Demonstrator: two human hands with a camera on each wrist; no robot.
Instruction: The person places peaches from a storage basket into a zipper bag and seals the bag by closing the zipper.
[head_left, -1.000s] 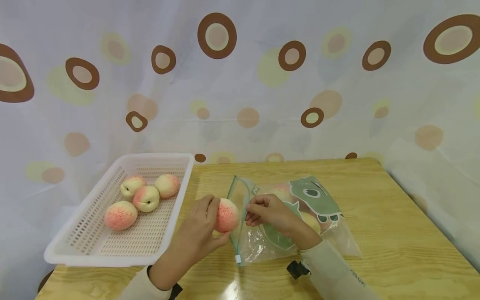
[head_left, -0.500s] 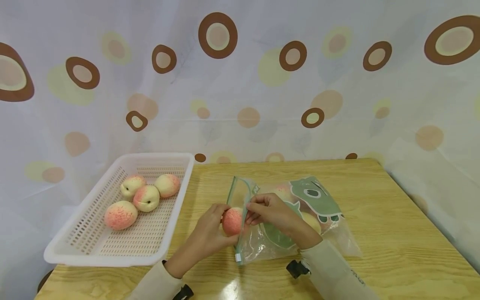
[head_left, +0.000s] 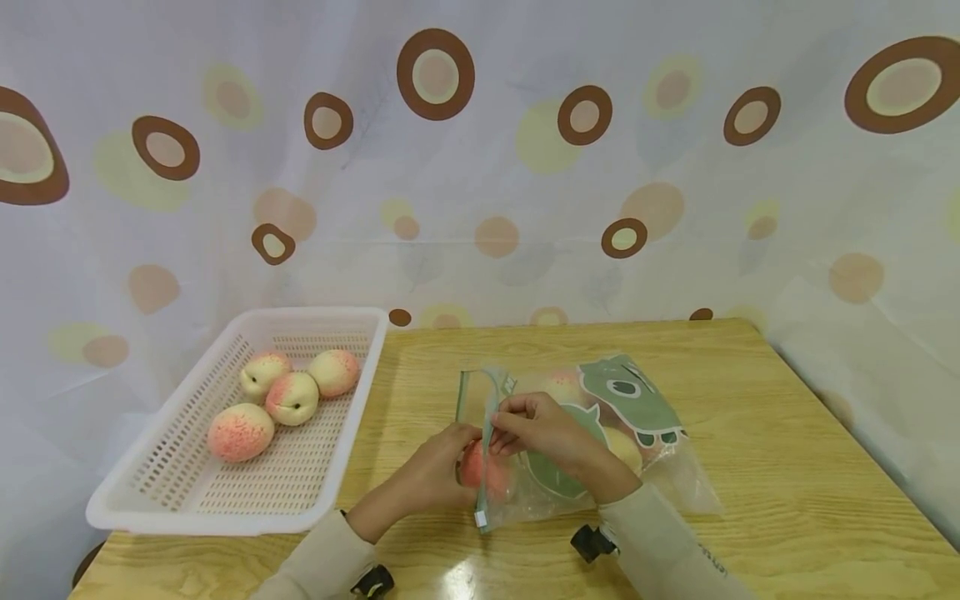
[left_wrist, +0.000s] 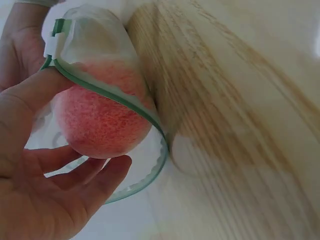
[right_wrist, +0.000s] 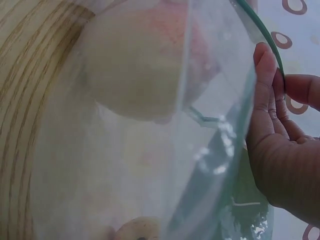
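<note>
A pink peach point(left_wrist: 102, 120) sits partly inside the mouth of a clear zip bag point(head_left: 517, 496) with a green rim and green cartoon print. My left hand point(head_left: 431, 475) holds that peach, thumb on one side and fingers on the other, at the bag's opening. With thumb and fingertips, my right hand point(head_left: 543, 433) pinches the upper edge of the bag's rim, seen close up in the right wrist view. More peaches show through the plastic, one a yellowish peach point(head_left: 622, 447) beyond the right hand. The white slider point(head_left: 481, 518) is at the rim's near end.
On the left stands a white plastic basket point(head_left: 108, 504) with several peaches point(head_left: 240, 432) in it. Both lie on a wooden table point(head_left: 787, 467). Behind the table hangs a patterned cloth point(head_left: 495, 167) with brown rings.
My left hand has moved right, carrying the peach from outside the rim into the bag's mouth. My right hand stays at the rim, and the rim has shifted slightly.
</note>
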